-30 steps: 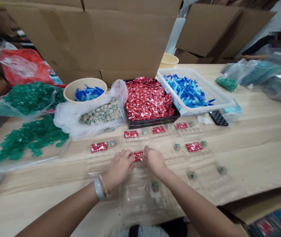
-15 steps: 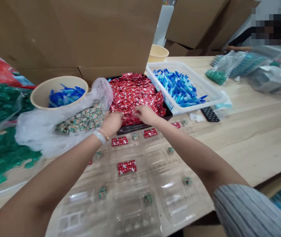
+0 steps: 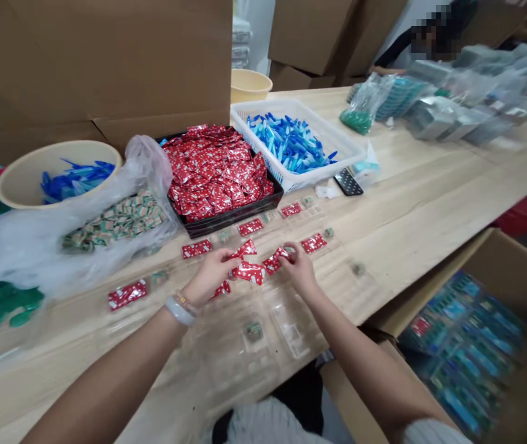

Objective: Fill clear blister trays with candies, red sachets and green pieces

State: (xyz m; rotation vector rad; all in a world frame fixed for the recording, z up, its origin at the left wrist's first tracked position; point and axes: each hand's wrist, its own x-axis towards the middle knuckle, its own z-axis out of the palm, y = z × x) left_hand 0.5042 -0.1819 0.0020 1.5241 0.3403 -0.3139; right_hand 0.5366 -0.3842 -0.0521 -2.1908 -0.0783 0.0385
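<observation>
Several glossy red packets (image 3: 249,272), flat, oblong and scattered with white marks, fan out from our left hand (image 3: 215,271), its thumb and fingers closed in a pinch on their near ends. Our right hand (image 3: 299,268) has its fingertips curled shut on a single red packet (image 3: 273,261), tilted just beside the fan. We hold all of these above clear plastic trays (image 3: 231,357) on the wooden table (image 3: 406,203), in front of the black tray (image 3: 236,216) heaped with matching packets (image 3: 217,172).

Half a second ago both our hands were in that heap; now they are back over the clear trays, packets in their grip. Our view has swung to the right, so the open cardboard box (image 3: 522,271) beside the table, holding blue and green packs (image 3: 469,345), shows much more fully.
</observation>
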